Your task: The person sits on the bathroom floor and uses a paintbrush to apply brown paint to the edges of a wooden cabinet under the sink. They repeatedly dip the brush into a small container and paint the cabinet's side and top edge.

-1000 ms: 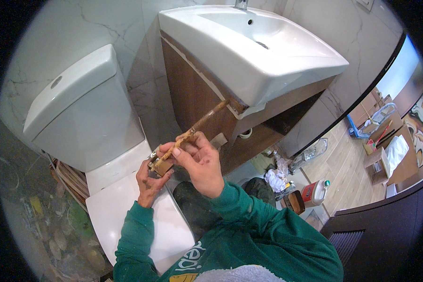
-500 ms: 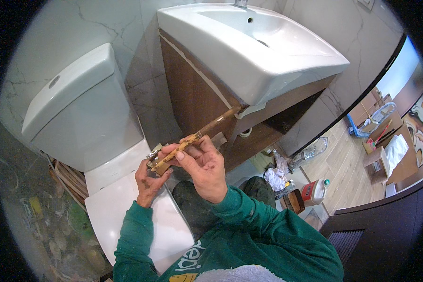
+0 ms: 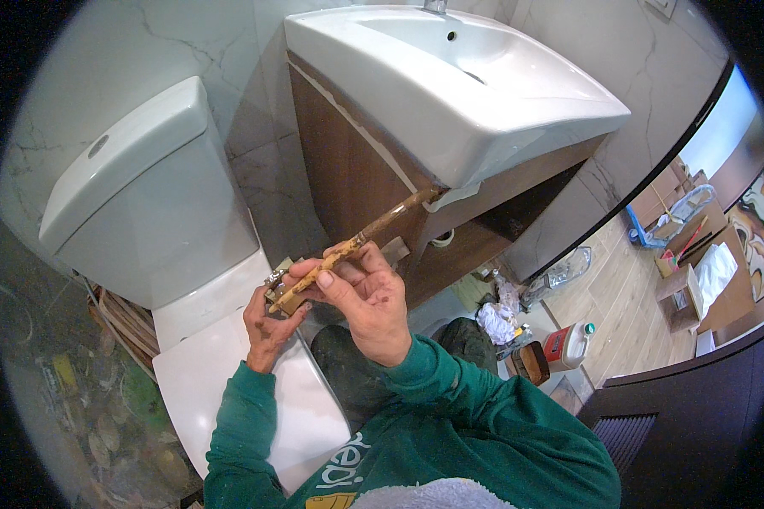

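Note:
My right hand (image 3: pixel 369 301) pinches a long, thin paintbrush (image 3: pixel 345 248) by its stained, yellowish handle. The brown far end of the brush reaches the top front corner of the wooden vanity cabinet (image 3: pixel 348 157), just under the white washbasin (image 3: pixel 450 102). Below the handle's near end, my left hand (image 3: pixel 267 331) is closed around a small tan and metallic container-like object (image 3: pixel 287 303); fingers and brush hide much of it. A pale strip (image 3: pixel 361 127) runs along the cabinet side below the basin rim. Both hands carry brown smudges.
A white toilet (image 3: pixel 157 195) stands at the left, its closed lid (image 3: pixel 229 382) beneath my left forearm. Bundled hoses (image 3: pixel 123 322) lie beside it. On the floor at right are a jug (image 3: pixel 569 346), a brown tray (image 3: pixel 530 365) and crumpled plastic (image 3: pixel 497 322). A dark door (image 3: pixel 679 416) borders the lower right.
Almost nothing differs. The brush end has shifted very slightly at the cabinet corner; both hands keep their hold.

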Demonstrator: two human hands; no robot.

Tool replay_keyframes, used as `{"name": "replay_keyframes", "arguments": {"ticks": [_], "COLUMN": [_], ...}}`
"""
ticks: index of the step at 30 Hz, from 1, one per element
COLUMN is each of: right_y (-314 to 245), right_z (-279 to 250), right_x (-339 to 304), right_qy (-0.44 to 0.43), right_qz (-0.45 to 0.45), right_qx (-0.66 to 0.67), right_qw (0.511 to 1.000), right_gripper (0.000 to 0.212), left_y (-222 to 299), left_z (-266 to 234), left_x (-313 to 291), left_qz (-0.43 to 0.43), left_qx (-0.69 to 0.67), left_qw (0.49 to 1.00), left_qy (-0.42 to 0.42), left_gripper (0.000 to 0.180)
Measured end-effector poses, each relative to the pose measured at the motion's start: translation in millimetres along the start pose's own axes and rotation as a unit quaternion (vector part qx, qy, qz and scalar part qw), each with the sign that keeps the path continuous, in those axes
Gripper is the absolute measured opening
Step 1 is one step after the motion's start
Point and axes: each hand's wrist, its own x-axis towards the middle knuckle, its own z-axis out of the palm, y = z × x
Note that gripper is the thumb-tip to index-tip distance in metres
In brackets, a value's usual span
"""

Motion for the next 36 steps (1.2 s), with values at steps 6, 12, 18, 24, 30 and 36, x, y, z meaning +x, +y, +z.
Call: {"name": "replay_keyframes", "arguments": {"ticks": [6, 12, 18, 24, 30, 36], "right_y": [-1.4, -3.4, -3.0, -2.7, -3.0, -2.3], "right_z": [0.9, 1.9, 2.7, 3.0, 3.5, 3.4], "right_x": [0.0, 0.1, 2.3, 4.2, 5.5, 8.2], "right_qy": [-0.001, 0.004, 0.005, 0.006, 0.005, 0.003], "right_qz": [0.000, 0.009, 0.015, 0.016, 0.015, 0.022], "right_qx": [0.002, -0.005, 0.000, -0.002, 0.003, -0.001], "right_qw": [1.000, 1.000, 1.000, 1.000, 1.000, 1.000], "right_gripper": [0.021, 0.022, 0.022, 0.021, 0.021, 0.022], "left_y": [-3.3, -4.6, -3.9, -2.2, -4.1, -6.9], "left_z": [0.6, 1.0, -0.3, -1.0, -0.7, -0.3], "left_x": [-0.5, -0.7, 0.1, -0.2, 0.9, 0.9], "left_qz": [-0.009, -0.020, -0.015, -0.013, -0.004, -0.022], "left_qx": [-0.005, -0.028, -0.025, -0.036, -0.016, -0.050], "left_qw": [1.000, 0.999, 0.999, 0.999, 1.000, 0.998], "left_qy": [-0.007, -0.018, -0.020, -0.018, -0.018, -0.025], "left_gripper": [0.049, 0.052, 0.052, 0.051, 0.051, 0.051]}}
